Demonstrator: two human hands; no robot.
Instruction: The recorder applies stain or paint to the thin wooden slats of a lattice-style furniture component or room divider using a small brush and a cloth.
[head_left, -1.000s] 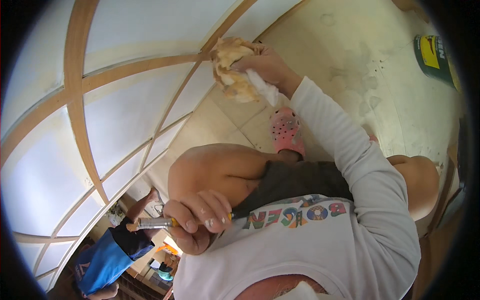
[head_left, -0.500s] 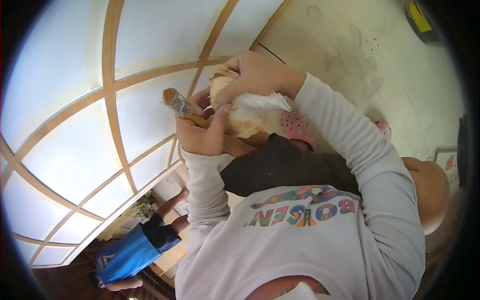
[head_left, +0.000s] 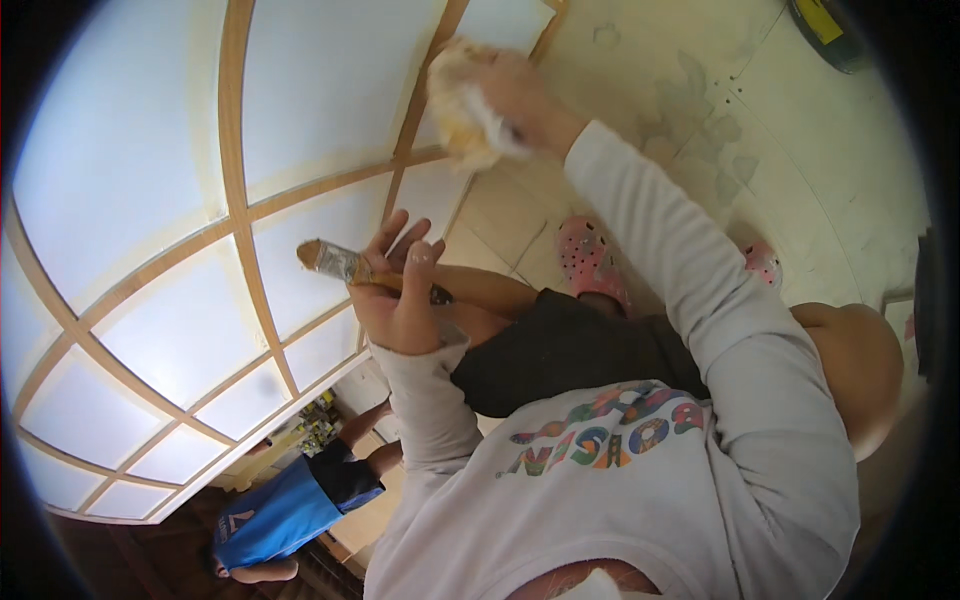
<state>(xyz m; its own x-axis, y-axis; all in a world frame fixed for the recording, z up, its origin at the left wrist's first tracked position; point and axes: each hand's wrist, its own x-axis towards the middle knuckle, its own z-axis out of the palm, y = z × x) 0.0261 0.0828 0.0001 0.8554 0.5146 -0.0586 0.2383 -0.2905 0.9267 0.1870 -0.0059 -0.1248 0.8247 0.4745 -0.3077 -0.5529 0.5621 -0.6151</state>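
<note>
At twelve o'clock your right hand (head_left: 525,102) pinches the blurred rag (head_left: 460,112), probably light, soft and best bunched, while near ten your left hand (head_left: 397,315), fingers loosely spread, cradles the brush (head_left: 338,263), likely stiff, best gripped by its handle (head_left: 384,280).

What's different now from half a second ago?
The right hand has swung away from the left hand, up the picture, carrying the cloth toward the paneled frame. The left hand has come off the cloth, fingers now spread. Unchanged: cloth in the right hand, brush in the left.
</note>
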